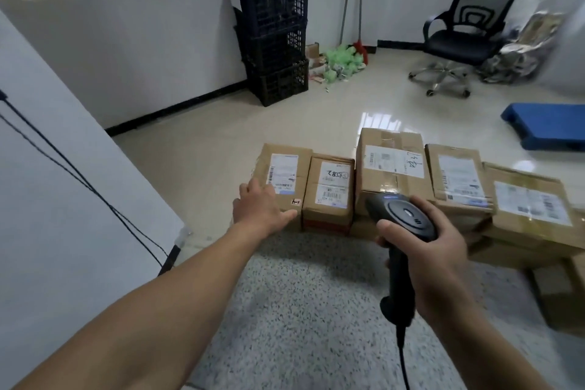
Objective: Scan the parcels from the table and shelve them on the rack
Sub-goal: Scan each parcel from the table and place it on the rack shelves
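Three black crates point(273, 38) stand stacked against a white wall point(142, 51), the top one filled with grey-green material. Just right of them, two long-handled brooms point(361, 49) lean in the corner above a heap of green litter point(343, 62). A black mesh office chair point(468, 32) sits further right, with shiny crumpled bags point(525, 47) beside it. A blue pallet point(550, 125) lies on the glossy beige floor point(221, 142). Black cables point(63, 165) cross a white panel at left.

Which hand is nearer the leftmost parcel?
Left. The left hand touches the near corner of the leftmost parcel; the right hand grips the scanner farther right, before the tallest parcel.
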`<state>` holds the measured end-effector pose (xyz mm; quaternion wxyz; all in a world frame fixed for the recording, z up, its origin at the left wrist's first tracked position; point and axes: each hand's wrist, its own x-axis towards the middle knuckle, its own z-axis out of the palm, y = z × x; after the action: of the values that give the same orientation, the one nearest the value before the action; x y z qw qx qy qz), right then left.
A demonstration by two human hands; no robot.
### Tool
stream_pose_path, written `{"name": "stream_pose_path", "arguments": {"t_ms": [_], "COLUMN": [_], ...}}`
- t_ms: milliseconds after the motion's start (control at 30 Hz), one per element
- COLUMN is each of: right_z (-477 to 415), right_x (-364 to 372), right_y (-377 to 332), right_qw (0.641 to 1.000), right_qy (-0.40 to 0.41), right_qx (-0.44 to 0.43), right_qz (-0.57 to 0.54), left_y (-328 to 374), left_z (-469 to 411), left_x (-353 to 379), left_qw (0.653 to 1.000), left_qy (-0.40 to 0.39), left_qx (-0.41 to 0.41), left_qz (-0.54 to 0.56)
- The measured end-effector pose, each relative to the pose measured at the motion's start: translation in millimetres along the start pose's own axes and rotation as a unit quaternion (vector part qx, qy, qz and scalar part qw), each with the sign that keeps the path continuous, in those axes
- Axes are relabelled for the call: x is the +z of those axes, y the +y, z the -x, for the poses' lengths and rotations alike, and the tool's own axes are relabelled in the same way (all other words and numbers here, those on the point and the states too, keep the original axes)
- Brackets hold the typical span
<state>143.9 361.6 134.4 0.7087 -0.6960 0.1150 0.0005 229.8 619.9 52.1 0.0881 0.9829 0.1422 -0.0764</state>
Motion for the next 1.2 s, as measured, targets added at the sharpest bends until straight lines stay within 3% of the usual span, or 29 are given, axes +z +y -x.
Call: {"name": "stream_pose_path", "arguments": {"t_ms": [400,1200], "right_z": [-27,-6], "right_x": [43,50], "right_y": [25,34], "right_qw": [0.998,0.998], "right_qy": [0.043,0.041], "right_qx": [0.036,0.049], "right_qz": [0.035,0.012], "left_y": [5,-9], "left_z": [-65,-63], "left_x": [45,52], "left_qw": [0.992,0.994], "left_qy": [-0.109,-0.102], "left_qx": [-0.061,-0.044], "left_qz": [0.036,0.004]}}
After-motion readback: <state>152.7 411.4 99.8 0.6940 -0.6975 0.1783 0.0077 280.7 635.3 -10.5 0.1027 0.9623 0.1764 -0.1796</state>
